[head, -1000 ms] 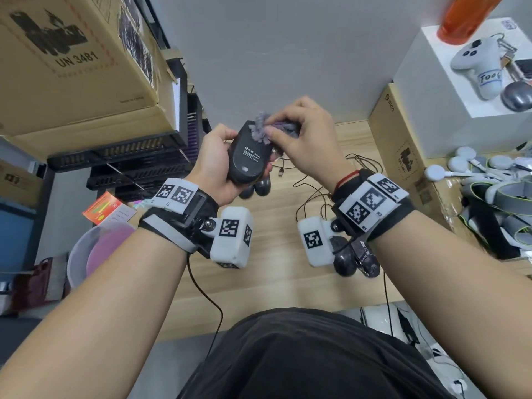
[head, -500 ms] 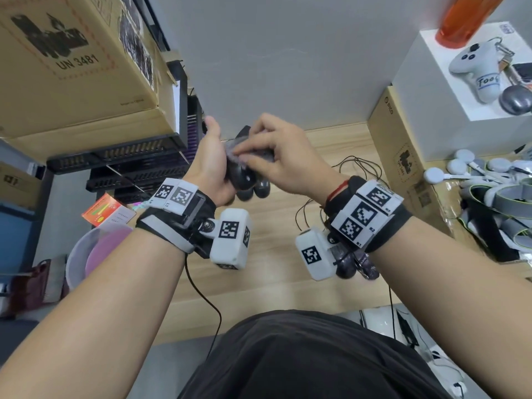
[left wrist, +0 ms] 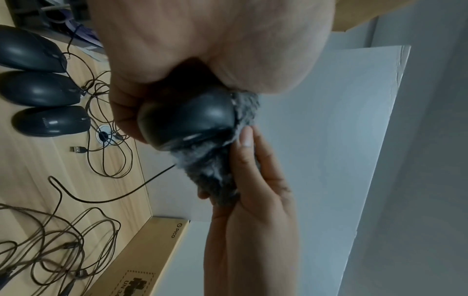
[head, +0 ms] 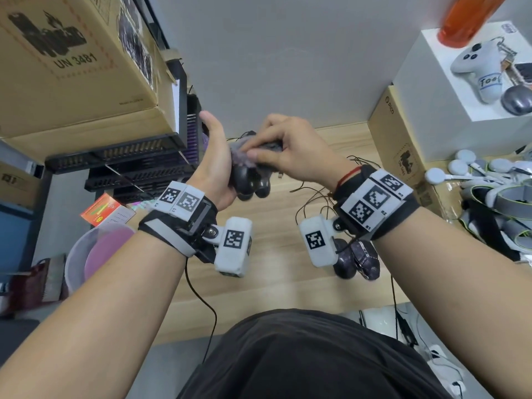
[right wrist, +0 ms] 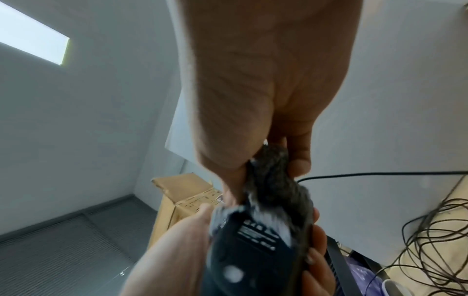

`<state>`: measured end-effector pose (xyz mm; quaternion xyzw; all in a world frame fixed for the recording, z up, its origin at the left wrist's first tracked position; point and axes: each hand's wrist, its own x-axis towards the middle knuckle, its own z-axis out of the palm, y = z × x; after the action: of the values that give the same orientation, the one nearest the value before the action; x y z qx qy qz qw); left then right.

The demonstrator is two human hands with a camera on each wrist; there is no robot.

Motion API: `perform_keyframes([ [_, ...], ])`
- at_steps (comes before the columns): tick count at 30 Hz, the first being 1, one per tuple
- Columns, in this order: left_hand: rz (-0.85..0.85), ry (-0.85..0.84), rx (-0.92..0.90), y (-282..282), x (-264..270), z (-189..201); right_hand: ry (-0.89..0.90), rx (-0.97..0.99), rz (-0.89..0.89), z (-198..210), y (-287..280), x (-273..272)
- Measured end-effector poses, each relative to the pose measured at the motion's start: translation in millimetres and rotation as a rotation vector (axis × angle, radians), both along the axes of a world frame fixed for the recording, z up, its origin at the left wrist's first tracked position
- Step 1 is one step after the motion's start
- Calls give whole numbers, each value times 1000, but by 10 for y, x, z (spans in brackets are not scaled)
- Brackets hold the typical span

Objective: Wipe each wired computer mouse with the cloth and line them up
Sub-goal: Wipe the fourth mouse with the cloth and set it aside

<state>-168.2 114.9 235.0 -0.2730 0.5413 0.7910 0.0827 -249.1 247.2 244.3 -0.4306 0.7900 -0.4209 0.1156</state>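
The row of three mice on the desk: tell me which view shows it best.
Left wrist: all three mice lie unobstructed, side by side. Head view mostly hides them behind the left hand. Right wrist shows none of them.

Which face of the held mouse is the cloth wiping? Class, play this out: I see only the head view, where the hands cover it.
Observer: The underside. In the right wrist view the cloth is bunched over one end of the held mouse, label side showing.
Operator: How many mice are lined up below the left hand?
Observer: Three mice lie side by side in the left wrist view, cables leaving the same end.
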Motion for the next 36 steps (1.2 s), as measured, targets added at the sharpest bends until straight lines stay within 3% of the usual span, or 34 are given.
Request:
perform_keyframes([
  [3,-12,-94,-165,46,-40,-21,22,-3,-303,-108,-27,-148],
  [6,77,-91,-112,35,-63,7,-14,-21,-387,-250,-15,-93],
  [9,270,-28,72,-18,-57,70,-70,-86,-309,-370,19,109],
  [11,328,-49,67,-58,-52,61,-103,-112,-244,-415,57,196],
  [14,324,-41,96,-61,-24,16,-137,-148,-200,-395,111,106],
  [19,275,-35,265,3,-29,-8,-262,-260,-338,-301,56,-64],
  [24,243,-30,379,-99,-1,37,-252,-230,2,-175,134,69],
  [26,220,-9,380,-92,41,45,-275,-203,61,-108,167,29],
  [33,251,-31,253,27,-9,49,-209,-302,-325,-159,21,-141],
  [36,263,14,400,-36,10,57,-196,-255,-127,-138,30,22],
])
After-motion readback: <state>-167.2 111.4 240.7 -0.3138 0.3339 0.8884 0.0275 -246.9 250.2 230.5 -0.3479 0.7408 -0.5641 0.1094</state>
